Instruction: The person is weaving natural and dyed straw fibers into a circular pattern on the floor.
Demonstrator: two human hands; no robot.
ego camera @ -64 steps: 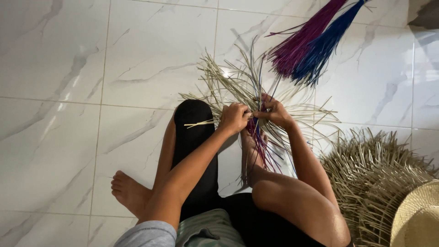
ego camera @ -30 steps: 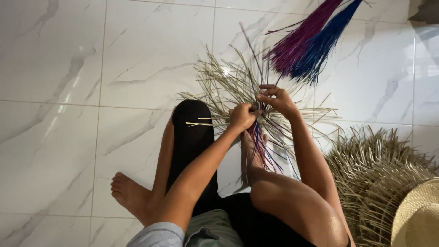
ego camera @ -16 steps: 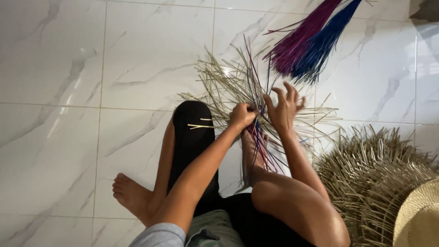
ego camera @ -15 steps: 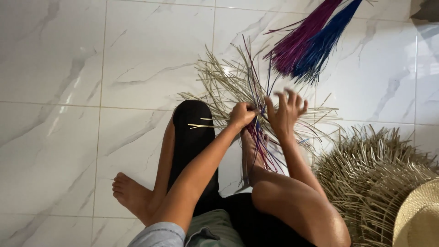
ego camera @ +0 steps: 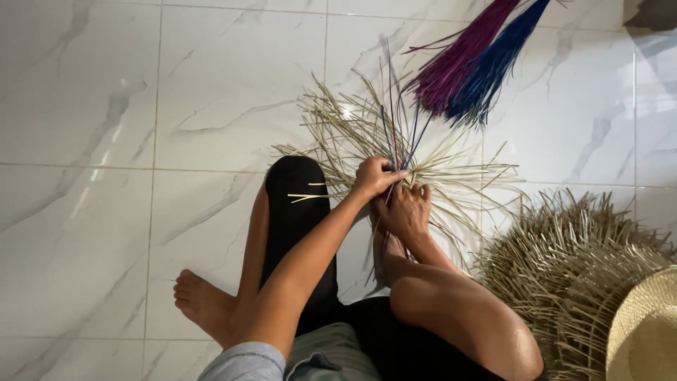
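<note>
Hands (ego camera: 391, 194) pinch strands (ego camera: 395, 134), pointing up-frame.

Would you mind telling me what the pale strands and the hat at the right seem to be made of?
Pale strands: probably dried straw or palm leaf, matte tan, flat and stiff, splaying outward. Hat: apparently the same fibre finely woven, showing a tight, even, light-yellow weave.
</note>
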